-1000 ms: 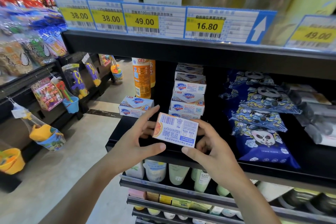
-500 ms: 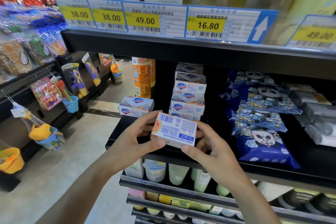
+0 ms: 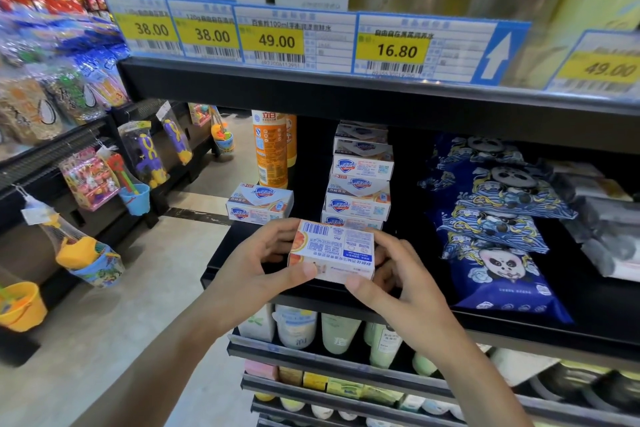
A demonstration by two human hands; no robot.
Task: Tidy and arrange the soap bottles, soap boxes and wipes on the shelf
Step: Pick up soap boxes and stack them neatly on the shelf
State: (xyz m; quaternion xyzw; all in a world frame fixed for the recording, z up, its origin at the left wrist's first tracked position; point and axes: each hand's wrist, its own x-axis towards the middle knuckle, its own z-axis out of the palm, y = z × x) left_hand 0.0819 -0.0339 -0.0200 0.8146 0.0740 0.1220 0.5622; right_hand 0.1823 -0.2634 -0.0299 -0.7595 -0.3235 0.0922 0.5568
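White card with a blue label and an orange fruit print: that is the soap box (image 3: 331,251) you have between both hands, held just in front of the black shelf (image 3: 588,308) edge and below the stack of boxes. Your left hand (image 3: 258,270) curls round its left end, thumb pressed against the near face and fingers behind; your right hand (image 3: 398,274) does the same on the right end, thumb under the near bottom corner. Two hands on such a small box suggests you are turning it to square it up, since the barcode side faces you and the printing reads upside down, whereas the shelved boxes show their logo fronts.

The stack of soap boxes (image 3: 360,184) stands directly behind your hands, logos outward, so it reads as the likely home for this one. A single soap box (image 3: 259,202) lies to its left at a slight angle, near the shelf's left end, and probably needs straightening. Behind it stands an orange soap bottle (image 3: 269,149), upright, with a second one partly hidden beside it.

To the right, blue panda wipes packs (image 3: 498,243) lie overlapping from back to front, fanned rather than squared, with grey packs (image 3: 609,218) beyond them.
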